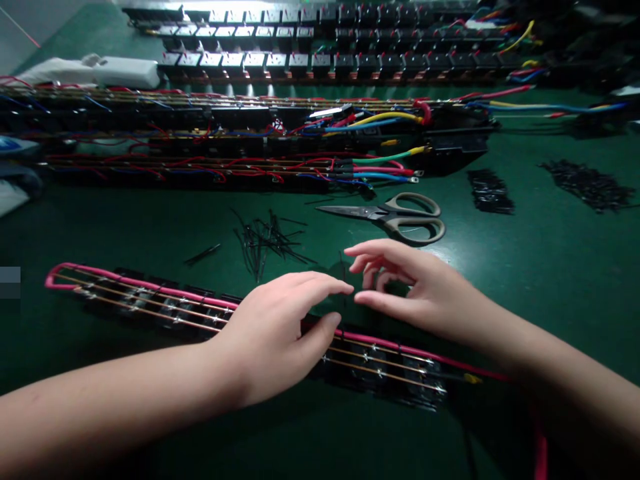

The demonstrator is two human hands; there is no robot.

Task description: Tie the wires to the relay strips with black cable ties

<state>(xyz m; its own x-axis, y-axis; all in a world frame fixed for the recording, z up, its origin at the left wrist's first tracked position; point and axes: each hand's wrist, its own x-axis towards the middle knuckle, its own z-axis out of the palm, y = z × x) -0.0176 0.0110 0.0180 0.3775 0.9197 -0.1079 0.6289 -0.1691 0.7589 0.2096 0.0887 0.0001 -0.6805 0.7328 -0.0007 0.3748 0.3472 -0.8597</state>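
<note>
wired strip (380,363) is laid across the worktop (550,267) at 6 o'clock. left hand (280,327) is laid over its middle, grip not determinable; right hand (415,293), fingers apart, is held at a thin black tie (344,277) standing between the fingertips. some ties (400,348) appear already fastened on the strip; loose ties (265,240) and scissors (400,217) are found at 12 o'clock.

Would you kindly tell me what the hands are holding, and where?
Seemingly a thin black cable tie, pinched near its middle between left hand and right hand fingertips; too thin to be sure.
</note>
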